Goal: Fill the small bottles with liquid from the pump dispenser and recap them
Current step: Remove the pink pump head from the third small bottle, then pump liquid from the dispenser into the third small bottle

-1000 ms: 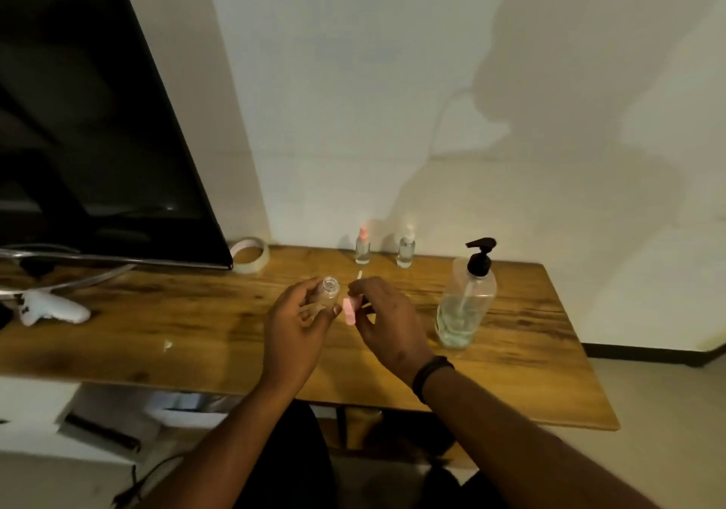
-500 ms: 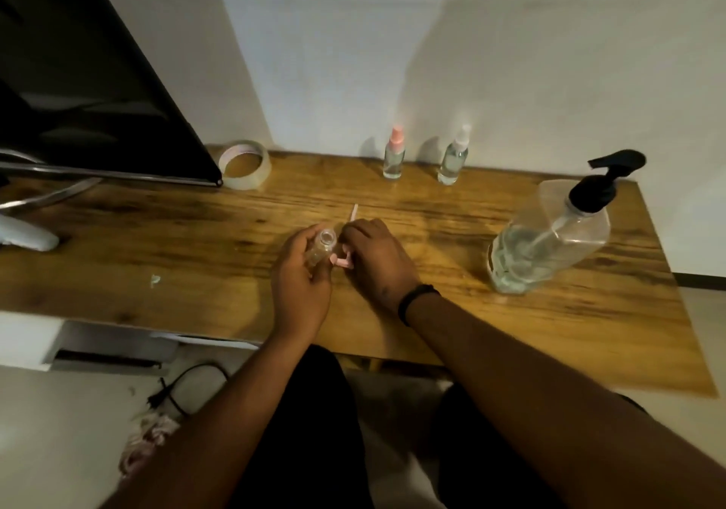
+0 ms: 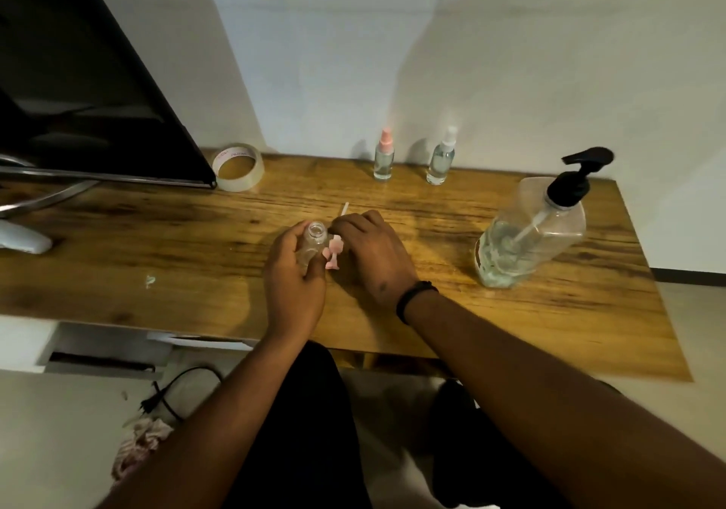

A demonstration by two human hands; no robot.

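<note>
At the middle of the wooden desk (image 3: 432,312), the left hand (image 3: 292,292) is wrapped around a small clear bottle (image 3: 312,247) whose mouth is uncapped. Just at its 3 o'clock, the right hand (image 3: 371,251) pinches a pink spray cap (image 3: 334,255), its white dip tube (image 3: 344,208) poking out toward 12 o'clock. The pump dispenser (image 3: 530,237) stands at 3 o'clock from the hands, well apart, with bare wood between. At 12 o'clock, against the wall, stand a pink-capped bottle (image 3: 384,155) and a white-capped bottle (image 3: 442,157). A tape roll (image 3: 238,167) sits at 10 o'clock beside the dark monitor (image 3: 86,88).
</note>
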